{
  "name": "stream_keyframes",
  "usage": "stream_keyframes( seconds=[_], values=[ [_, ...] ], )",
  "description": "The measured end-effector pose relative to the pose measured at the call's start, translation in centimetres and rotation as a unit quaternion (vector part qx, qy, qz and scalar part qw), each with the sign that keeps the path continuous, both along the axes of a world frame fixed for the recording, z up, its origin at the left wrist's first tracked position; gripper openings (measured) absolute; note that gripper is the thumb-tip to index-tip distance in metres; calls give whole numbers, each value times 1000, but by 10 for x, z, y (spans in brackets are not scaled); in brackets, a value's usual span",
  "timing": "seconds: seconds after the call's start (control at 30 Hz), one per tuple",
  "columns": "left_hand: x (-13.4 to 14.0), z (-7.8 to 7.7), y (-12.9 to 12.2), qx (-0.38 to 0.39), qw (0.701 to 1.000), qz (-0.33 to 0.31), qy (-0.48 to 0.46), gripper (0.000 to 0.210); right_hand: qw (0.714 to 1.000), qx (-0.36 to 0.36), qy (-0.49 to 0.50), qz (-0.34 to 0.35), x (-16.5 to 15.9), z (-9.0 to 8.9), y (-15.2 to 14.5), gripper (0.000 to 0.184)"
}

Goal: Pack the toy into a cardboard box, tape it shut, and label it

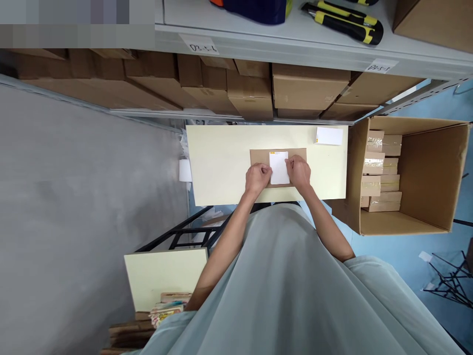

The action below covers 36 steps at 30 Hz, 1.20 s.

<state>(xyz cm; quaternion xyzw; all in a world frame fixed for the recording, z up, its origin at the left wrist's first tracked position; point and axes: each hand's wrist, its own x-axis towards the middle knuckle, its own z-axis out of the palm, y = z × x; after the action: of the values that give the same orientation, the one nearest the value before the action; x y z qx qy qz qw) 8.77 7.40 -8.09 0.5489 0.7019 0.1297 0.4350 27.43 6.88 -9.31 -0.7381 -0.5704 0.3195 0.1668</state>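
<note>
A white label (279, 170) with a small orange mark at its top left lies over a flat brown cardboard piece (259, 157). My left hand (257, 178) is closed, pinching the label's left edge low down. At its right edge, higher up, my right hand (299, 171) pinches it between curled fingers. Cardboard shows around the label on all sides; I cannot tell whether the label is pressed flat onto it. Both rest above a pale cream table (221, 162).
A white stack of labels (328, 136) lies at the table's back right. An open carton (428, 172) with several small taped boxes (384, 202) stands to the right. Beyond the table, a shelf (258, 42) carries brown boxes (310, 86) and yellow-black utility knives (347, 22).
</note>
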Motion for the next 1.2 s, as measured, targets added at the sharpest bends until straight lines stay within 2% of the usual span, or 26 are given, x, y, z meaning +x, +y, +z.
stream_keyframes(
  seconds=[0.13,0.33,0.6,0.67,0.73,0.83,0.93,1.03,1.2],
  values=[
    [6,4,6,-30,998,-19,53,11,998,-41,-36,16,-3,3,6,21],
    [18,18,14,-93,985,-54,134,20,987,-116,-95,53,-7,19,14,21],
    [11,20,20,-108,978,-103,143,19,984,-149,-77,61,4,31,19,18],
    [4,19,16,-87,977,-135,138,21,987,-130,-57,77,10,33,13,12],
    [-3,19,8,-50,977,-162,129,26,991,-84,-43,100,16,34,1,15],
    [-12,17,-9,68,974,-178,122,37,986,14,-55,159,20,33,-24,33],
    [-13,9,-23,182,942,-261,110,64,968,67,-80,227,16,21,-46,60],
    [-10,-6,-29,202,907,-353,109,73,958,64,-97,263,10,3,-58,71],
    [-15,-27,-31,179,907,-357,136,73,957,54,-121,258,16,-15,-65,66]
  ],
)
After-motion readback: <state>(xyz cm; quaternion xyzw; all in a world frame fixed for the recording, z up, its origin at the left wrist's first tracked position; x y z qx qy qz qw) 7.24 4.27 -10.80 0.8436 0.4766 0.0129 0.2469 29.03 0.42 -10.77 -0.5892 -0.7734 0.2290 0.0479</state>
